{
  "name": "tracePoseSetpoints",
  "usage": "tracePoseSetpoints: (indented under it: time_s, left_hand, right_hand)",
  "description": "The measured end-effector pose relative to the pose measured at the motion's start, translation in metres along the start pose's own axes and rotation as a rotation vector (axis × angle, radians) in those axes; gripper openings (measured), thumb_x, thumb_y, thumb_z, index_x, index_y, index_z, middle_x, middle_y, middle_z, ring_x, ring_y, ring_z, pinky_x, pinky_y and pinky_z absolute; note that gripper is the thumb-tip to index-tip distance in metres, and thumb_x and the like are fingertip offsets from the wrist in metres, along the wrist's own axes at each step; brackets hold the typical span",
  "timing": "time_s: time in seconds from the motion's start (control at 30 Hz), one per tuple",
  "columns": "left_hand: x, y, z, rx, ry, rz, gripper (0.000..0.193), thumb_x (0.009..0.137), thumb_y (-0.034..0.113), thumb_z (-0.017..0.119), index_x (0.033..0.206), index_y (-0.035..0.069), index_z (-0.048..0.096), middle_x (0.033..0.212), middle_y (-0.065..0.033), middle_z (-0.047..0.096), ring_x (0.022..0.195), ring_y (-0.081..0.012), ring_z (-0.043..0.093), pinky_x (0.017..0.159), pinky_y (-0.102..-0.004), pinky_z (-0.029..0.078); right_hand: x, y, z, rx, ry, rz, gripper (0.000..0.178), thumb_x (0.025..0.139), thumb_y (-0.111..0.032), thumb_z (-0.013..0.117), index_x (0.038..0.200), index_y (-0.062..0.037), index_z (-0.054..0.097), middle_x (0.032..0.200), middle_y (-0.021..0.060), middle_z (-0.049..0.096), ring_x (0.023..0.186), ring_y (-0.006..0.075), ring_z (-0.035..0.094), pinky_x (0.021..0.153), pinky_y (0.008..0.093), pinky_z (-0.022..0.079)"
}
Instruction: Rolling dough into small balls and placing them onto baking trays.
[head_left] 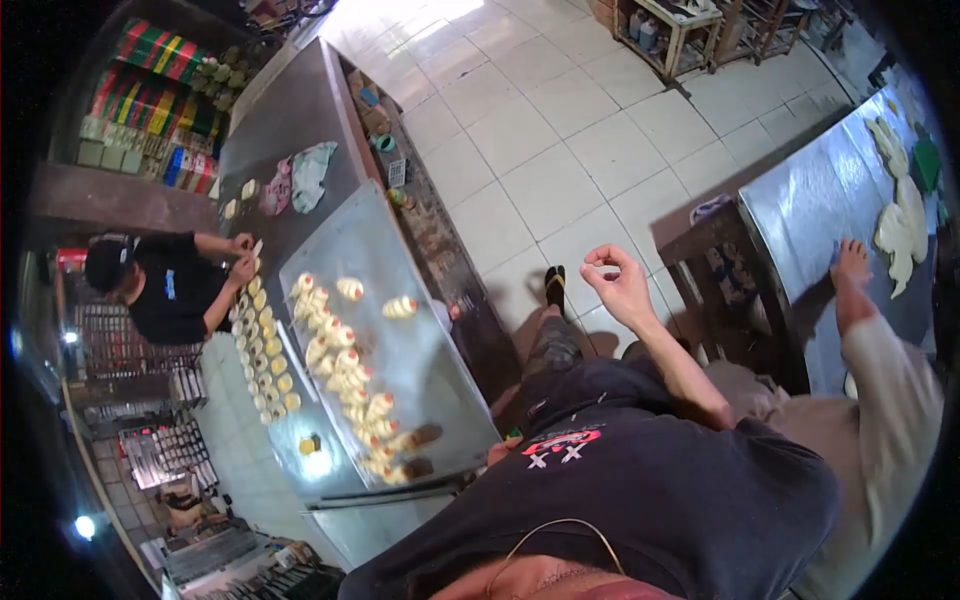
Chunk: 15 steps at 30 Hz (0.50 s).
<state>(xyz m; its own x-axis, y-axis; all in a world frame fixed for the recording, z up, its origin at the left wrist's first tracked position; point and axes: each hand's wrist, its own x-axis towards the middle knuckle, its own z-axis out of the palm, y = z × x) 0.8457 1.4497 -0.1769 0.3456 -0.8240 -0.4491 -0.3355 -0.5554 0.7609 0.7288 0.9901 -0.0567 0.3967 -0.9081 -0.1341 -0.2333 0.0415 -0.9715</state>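
Observation:
My right hand (617, 288) is raised over the tiled floor, its fingers curled toward the thumb in a loop. Nothing shows inside that loop except floor. Low at my front, by the near edge of a metal tray (390, 250), a small part of my left hand (502, 450) shows; its fingers are mostly hidden by my dark shirt. Rolled pastries with reddish ends (345, 370) lie in a cluster on the tray, and a single pastry (400, 307) sits apart from them, nearer to me.
Across the table at left, a person in black (165, 290) handles a dough piece beside rows of small round pieces (265, 350). At right, another person's hand (852, 262) rests on a metal table (800, 200) near long dough (902, 225). Cloths (313, 175) lie beyond the tray.

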Motion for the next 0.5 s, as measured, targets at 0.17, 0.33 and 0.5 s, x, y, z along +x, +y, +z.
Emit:
tracePoseSetpoints:
  time_s: [0.17,0.33,0.5]
  left_hand:
    - [0.121,0.012,-0.076,-0.007,-0.024,0.086,0.039,0.075,0.018,0.076,0.11,0.002,0.07,0.099,-0.0121,0.072,0.091,-0.0233,0.069,0.082,-0.0321,0.052]
    - [0.269,0.04,-0.113,-0.016,-0.067,0.2,0.04,0.075,0.018,0.076,0.111,0.002,0.069,0.099,-0.0122,0.071,0.09,-0.0242,0.069,0.082,-0.0321,0.052]
    - [0.425,0.081,-0.113,0.0,-0.153,0.315,0.041,0.075,0.018,0.076,0.112,0.003,0.069,0.099,-0.0123,0.071,0.09,-0.0251,0.069,0.081,-0.032,0.052]
  right_hand:
    - [0.096,0.013,0.004,-0.098,0.037,0.026,0.018,0.08,-0.014,0.072,0.093,-0.0042,0.066,0.09,0.0047,0.065,0.087,0.0147,0.063,0.069,0.03,0.053]
    - [0.173,0.007,-0.005,-0.015,0.117,0.142,0.017,0.082,-0.013,0.072,0.094,-0.0023,0.065,0.089,0.0062,0.065,0.083,0.0145,0.063,0.073,0.0293,0.054]
    - [0.269,0.014,-0.037,0.063,0.158,0.165,0.02,0.082,-0.014,0.073,0.097,-0.0028,0.065,0.091,0.0066,0.066,0.084,0.0154,0.064,0.077,0.0308,0.053]
